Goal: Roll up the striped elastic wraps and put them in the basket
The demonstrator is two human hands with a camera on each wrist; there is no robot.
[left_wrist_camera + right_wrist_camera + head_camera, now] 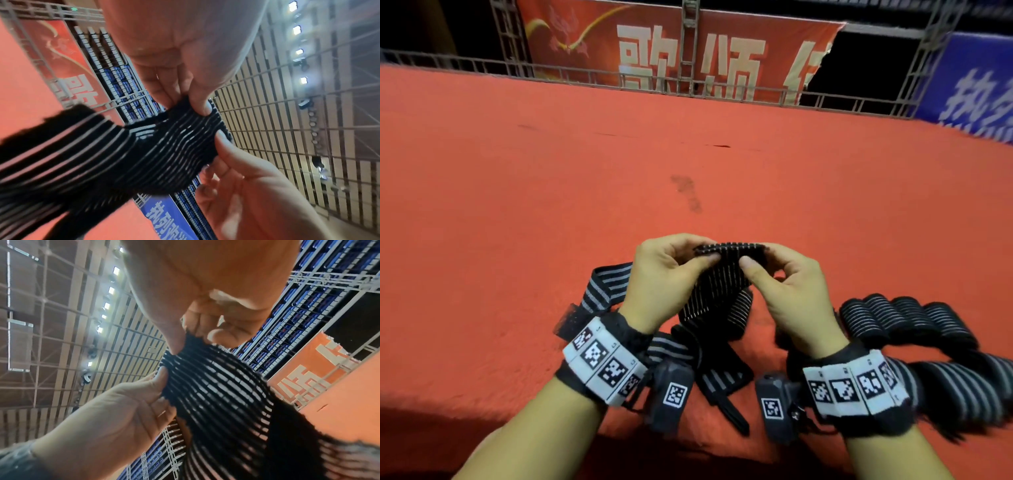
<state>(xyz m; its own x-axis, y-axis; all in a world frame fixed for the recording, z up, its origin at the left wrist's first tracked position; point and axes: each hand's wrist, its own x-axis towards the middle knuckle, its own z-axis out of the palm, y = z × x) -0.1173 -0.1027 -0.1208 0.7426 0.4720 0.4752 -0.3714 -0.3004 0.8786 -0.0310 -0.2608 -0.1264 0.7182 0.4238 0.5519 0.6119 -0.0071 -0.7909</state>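
Pinching striped wrap end, left hand, right hand, rolled wraps beside

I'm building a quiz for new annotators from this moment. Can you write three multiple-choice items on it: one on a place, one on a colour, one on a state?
1. Where do the finished rolls lie?
A. beside the person's right hand
B. far left on the carpet
C. against the railing

2. What colour is the carpet?
A. blue
B. red-orange
C. grey

3. How is the striped wrap held?
A. flat on the carpet, untouched
B. pinched at its top edge by both hands, its tail hanging down
C. gripped by one hand only

Answers:
1 A: the head view shows the row of rolls just right of the right hand.
2 B: the carpet is red-orange in every view.
3 B: the left hand and right hand each pinch the top edge.
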